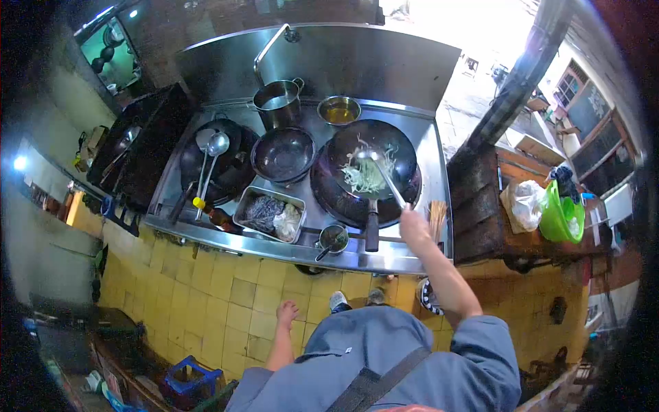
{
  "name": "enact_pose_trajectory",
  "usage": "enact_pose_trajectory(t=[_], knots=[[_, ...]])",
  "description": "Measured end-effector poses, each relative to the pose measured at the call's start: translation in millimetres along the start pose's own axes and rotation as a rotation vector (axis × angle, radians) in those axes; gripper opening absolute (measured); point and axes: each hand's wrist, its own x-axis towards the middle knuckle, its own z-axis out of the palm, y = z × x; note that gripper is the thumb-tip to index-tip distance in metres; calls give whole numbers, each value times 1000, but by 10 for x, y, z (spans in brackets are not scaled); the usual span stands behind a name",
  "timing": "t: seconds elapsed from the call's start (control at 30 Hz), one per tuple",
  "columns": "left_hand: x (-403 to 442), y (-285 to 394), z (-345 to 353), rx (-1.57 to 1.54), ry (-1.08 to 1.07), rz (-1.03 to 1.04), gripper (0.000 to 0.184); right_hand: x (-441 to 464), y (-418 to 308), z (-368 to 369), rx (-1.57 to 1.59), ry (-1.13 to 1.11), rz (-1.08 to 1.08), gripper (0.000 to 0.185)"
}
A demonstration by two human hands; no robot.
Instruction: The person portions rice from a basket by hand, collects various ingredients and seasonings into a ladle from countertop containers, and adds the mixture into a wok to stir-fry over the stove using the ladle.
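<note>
My right hand (414, 228) grips the long handle of a metal ladle (390, 180), whose head is down in the black wok (398, 141). Pale green-white shreds that look like cabbage (362, 180) lie in the wok around the ladle's head. The wok's dark handle (372, 226) points toward me, with no hand on it. My left hand (287, 312) hangs low over the yellow floor, fingers apart and holding nothing, away from the stove.
On the steel stove (268, 240) are an empty wok (283, 154), a tall pot (278, 103), a bowl of yellow liquid (339, 110), a tray of bags (271, 214), a small pot (332, 238) and a yellow-capped bottle (216, 216). A green basket (563, 216) stands at right.
</note>
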Motion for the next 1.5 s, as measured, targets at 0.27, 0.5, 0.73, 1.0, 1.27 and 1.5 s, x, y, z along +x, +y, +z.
enact_pose_trajectory(t=[0.27,0.5,0.73,1.0,1.27,1.5], knots=[[55,-718,-488,115,-51,-155,22,-517,-68,-642,-145,-62,-141,37],[69,-1119,-1022,722,-592,536,12,-121,-211,112,32,-27,-150,33],[-78,-661,-506,157,-105,-169,5,-504,-344,-683,-160,41,-122,21],[57,-283,-245,131,-128,-123,8,-488,-357,-646,-70,-186,-115,33],[-180,508,223,653,-241,99,23,25,-328,169,68,269,-139,29],[-763,1696,999,397,-582,299,34,-564,198,-356,298,-206,-73,30]])
